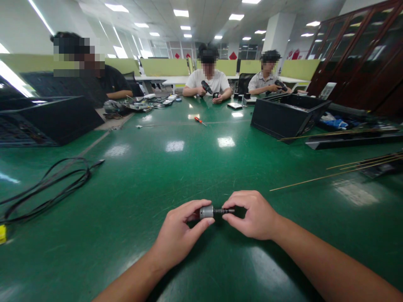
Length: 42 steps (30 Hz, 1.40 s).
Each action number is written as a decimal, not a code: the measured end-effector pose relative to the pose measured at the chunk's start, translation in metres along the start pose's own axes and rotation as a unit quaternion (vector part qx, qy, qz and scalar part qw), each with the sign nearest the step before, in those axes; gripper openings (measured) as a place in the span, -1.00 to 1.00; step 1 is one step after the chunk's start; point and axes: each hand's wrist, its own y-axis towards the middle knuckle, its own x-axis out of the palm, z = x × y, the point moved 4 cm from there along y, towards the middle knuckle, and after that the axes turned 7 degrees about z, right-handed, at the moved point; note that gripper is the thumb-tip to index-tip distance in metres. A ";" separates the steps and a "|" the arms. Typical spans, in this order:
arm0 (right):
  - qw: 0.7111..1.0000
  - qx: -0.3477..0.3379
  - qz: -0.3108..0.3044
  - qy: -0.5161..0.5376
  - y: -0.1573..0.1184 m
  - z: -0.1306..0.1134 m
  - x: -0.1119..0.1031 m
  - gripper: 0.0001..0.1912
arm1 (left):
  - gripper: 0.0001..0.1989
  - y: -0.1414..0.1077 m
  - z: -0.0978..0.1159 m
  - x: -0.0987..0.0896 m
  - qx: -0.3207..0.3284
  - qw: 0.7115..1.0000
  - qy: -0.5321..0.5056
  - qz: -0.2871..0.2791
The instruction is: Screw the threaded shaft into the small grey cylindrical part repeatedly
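In the head view, my left hand (178,235) grips a small grey metal cylinder (207,212) between thumb and fingers. A thin dark shaft (218,211) with ring-like ridges, perhaps a thread or a spring, sticks out of the cylinder to the right. The thumb and forefinger of my right hand (256,216) pinch this shaft near its tip. Cylinder and shaft lie in one line, roughly level, just above the green table (151,184). My left fingers hide the cylinder's left end.
Black cables (78,180) lie at left, near a black computer case (63,121). Another black case (283,115) and thin brass-coloured rods (302,182) are at right. A red screwdriver (199,121) lies farther off. Three people sit around the table; one holds a power drill (206,87).
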 end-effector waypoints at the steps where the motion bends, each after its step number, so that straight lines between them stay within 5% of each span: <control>1: 1.000 -0.001 0.000 0.000 0.000 0.000 0.000 -0.90 | -0.73 0.000 0.000 0.000 0.001 1.000 0.000 0.000; 42: 1.000 -0.015 0.025 -0.010 0.002 -0.006 -0.007 -0.91 | -0.74 0.001 0.003 -0.006 0.041 0.999 -0.003 0.032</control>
